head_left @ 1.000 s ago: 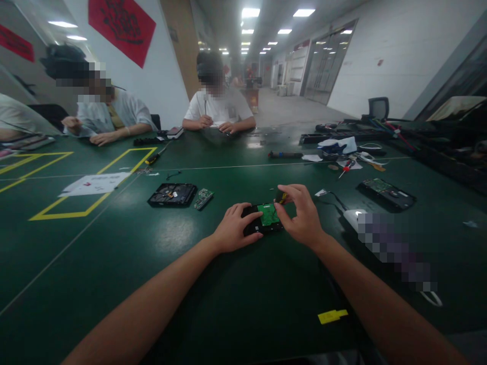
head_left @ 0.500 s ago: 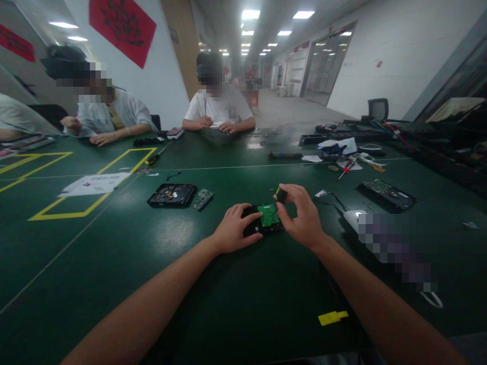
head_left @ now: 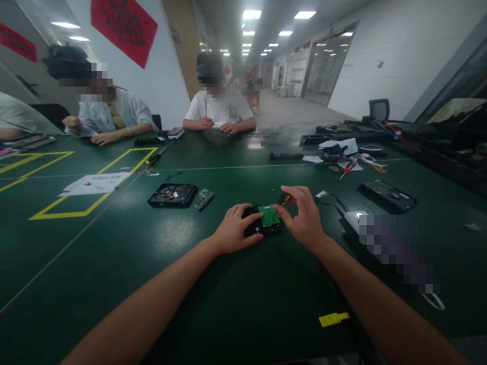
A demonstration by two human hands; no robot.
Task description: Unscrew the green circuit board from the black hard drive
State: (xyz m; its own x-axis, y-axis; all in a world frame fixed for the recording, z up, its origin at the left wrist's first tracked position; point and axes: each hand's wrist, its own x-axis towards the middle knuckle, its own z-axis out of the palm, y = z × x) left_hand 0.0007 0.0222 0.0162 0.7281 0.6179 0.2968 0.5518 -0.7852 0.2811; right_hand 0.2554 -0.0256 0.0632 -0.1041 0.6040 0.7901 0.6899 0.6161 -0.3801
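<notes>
My left hand (head_left: 238, 228) grips a black hard drive (head_left: 251, 229) flat on the table, its fingers across the left part and its thumb along the near edge. A green circuit board (head_left: 269, 216) faces up on the drive. Between the thumb and fingers of my right hand (head_left: 302, 213) is the black and yellow handle of a screwdriver (head_left: 283, 198), held upright over the drive's right end. The thumb and the hand hide most of its shaft, and I cannot tell whether the tip sits in a screw. Tiny bits (head_left: 272, 190) lie just beyond the drive.
An opened black drive case (head_left: 173, 195) and a loose circuit board (head_left: 204, 199) lie left. Another hard drive (head_left: 388, 195) and a power strip-like white device (head_left: 353, 220) with cable are right. A yellow tag (head_left: 334, 319) lies near me. Two people (head_left: 218, 109) (head_left: 114, 114) sit opposite.
The screwdriver handle has turned and leans slightly differently in my right fingers, whose grip has shifted. My left hand and the hard drive have stayed in place.
</notes>
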